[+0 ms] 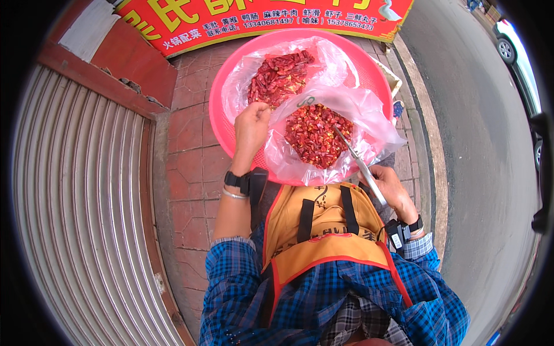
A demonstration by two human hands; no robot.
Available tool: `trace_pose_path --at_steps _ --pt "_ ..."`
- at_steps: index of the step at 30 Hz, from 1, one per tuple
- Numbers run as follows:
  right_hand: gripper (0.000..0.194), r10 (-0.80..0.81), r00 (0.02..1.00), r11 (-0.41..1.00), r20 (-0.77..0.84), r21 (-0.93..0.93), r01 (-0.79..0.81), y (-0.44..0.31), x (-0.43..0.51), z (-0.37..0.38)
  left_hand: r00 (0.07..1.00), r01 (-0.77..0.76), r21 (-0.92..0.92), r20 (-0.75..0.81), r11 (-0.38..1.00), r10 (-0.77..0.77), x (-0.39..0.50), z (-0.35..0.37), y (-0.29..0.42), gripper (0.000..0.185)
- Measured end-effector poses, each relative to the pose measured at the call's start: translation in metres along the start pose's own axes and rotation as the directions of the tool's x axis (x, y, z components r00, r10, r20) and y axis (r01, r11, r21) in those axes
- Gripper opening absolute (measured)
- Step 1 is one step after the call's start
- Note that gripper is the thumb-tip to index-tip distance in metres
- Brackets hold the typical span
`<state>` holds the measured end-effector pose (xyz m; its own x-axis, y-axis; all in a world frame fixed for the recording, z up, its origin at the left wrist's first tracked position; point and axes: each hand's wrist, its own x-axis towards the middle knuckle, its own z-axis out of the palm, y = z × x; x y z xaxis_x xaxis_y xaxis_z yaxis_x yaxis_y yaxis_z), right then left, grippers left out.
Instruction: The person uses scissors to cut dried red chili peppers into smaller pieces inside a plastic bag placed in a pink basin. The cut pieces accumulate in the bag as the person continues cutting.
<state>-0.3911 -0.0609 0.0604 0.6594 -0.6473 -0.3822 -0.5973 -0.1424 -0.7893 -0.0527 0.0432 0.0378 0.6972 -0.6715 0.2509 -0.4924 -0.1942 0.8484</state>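
Note:
A round pink plastic basket (219, 112) lies before me and holds two clear plastic bags. Whole dried red chilies (281, 71) fill the farther bag (331, 60). Cut chili pieces with pale seeds (314, 138) lie in the nearer bag (372, 108), which gapes wide. My left hand (251, 125) is at the near edge of the whole chilies, its fingertips drawn together; whether anything is pinched there is hidden. In my right hand (389, 188) is a pair of metal scissors (360, 163), their tips over the cut pieces.
A red signboard (268, 21) with writing stands beyond the basket. On the left is a metal roller shutter (86, 207) beside red paving tiles (188, 173). A kerb (426, 142) borders the road (480, 173) on the right, where a white car (521, 65) stands. A yellow apron (329, 255) covers my lap.

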Motion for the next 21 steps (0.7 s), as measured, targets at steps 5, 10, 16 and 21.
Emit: trace_pose_path --at_steps 5,10,16,21 --pt "0.043 0.056 0.998 0.997 0.043 0.051 -0.058 0.002 -0.005 0.003 0.983 -0.145 0.295 0.148 0.945 0.105 0.032 0.013 -0.018 0.018" --pt "0.040 0.093 0.993 0.992 0.068 0.080 -0.099 0.005 -0.008 0.005 0.949 -0.100 0.387 0.314 0.916 -0.029 0.042 0.033 -0.022 0.028" --pt "0.038 0.072 0.994 0.989 0.086 0.126 -0.082 0.006 -0.009 0.007 0.910 -0.131 0.301 0.415 0.945 -0.006 0.037 0.037 -0.019 0.023" --pt "0.038 0.045 0.994 0.987 0.104 0.146 -0.060 0.003 -0.009 0.009 0.946 -0.108 0.412 0.323 0.905 -0.034 0.051 0.041 -0.020 0.021"
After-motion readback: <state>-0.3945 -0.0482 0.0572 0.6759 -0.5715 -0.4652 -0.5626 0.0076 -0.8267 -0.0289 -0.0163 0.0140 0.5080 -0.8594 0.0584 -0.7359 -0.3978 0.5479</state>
